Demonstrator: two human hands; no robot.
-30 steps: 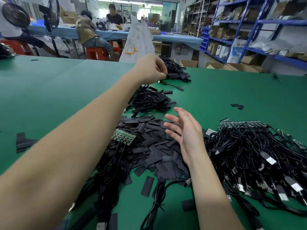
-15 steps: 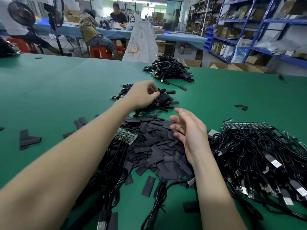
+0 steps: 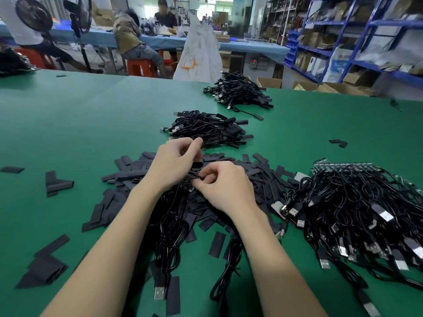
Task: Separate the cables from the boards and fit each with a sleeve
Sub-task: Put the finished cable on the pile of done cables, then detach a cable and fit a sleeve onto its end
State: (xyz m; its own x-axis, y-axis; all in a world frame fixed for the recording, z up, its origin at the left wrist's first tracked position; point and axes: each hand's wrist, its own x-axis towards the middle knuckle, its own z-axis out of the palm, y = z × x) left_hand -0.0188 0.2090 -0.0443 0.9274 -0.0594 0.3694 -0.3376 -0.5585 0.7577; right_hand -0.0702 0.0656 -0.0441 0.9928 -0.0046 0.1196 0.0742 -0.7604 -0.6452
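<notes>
Both hands meet over a heap of flat black sleeves (image 3: 128,177) on the green table (image 3: 80,124). My left hand (image 3: 175,164) and my right hand (image 3: 223,186) both grip a strip of small boards (image 3: 193,177) between curled fingers. Black cables (image 3: 169,225) hang from that strip toward me, ending in USB plugs (image 3: 159,291). My left fingers also touch a black sleeve (image 3: 198,164) at the strip's far end. A large tangle of cables still on boards (image 3: 357,202) lies to the right.
Two piles of sleeved cables lie further out, a near pile (image 3: 208,129) and a far pile (image 3: 238,90). Loose sleeves (image 3: 57,183) are scattered at the left. A white bag (image 3: 199,53) stands past the table's far edge. People sit at a blue bench behind.
My left hand has come back from the far cable piles to the sleeve heap. My right hand, earlier open above the heap, now grips the board strip together with the left.
</notes>
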